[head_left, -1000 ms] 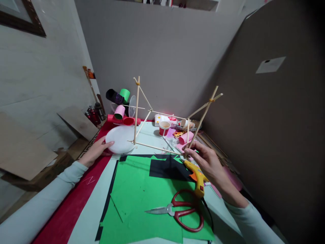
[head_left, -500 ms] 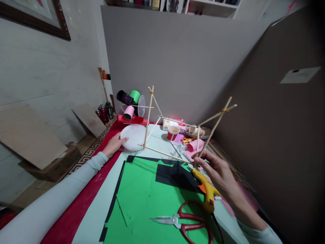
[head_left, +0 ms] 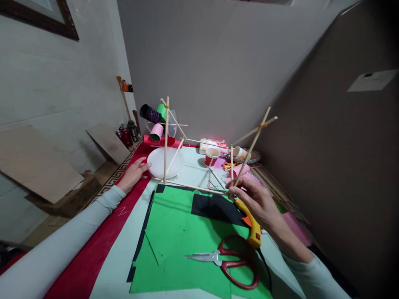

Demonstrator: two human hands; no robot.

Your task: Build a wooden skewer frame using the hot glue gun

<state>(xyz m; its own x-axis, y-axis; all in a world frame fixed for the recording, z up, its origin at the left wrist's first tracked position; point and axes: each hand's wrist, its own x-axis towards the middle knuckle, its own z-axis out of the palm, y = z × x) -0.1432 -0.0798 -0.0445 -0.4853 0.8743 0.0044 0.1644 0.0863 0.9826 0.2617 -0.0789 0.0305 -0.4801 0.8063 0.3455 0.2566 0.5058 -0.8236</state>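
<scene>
A frame of thin wooden sticks [head_left: 166, 141] tied at two peaks stands on the table. My right hand [head_left: 256, 201] pinches the frame's near right corner, where sticks meet by the table. My left hand [head_left: 133, 173] rests at the left rim of a white round plastic lid [head_left: 162, 158], fingertips touching it. A yellow glue gun [head_left: 250, 222] lies just under my right hand. Red-handled scissors [head_left: 227, 261] lie on a green paper sheet [head_left: 177, 245] with black paper [head_left: 215, 207] on it.
At the back stand a red paper cup [head_left: 212, 156], rolled pink, green and black paper tubes [head_left: 154, 120], a white box [head_left: 212, 144] and small scissors. A brown board [head_left: 327, 145] walls off the right side; a grey wall stands behind. Red cloth [head_left: 84, 265] edges the table's left.
The view has swung about, so everything shifts in frame. Both hands keep their places: the right on the stick frame's corner, the left at the lid's rim.
</scene>
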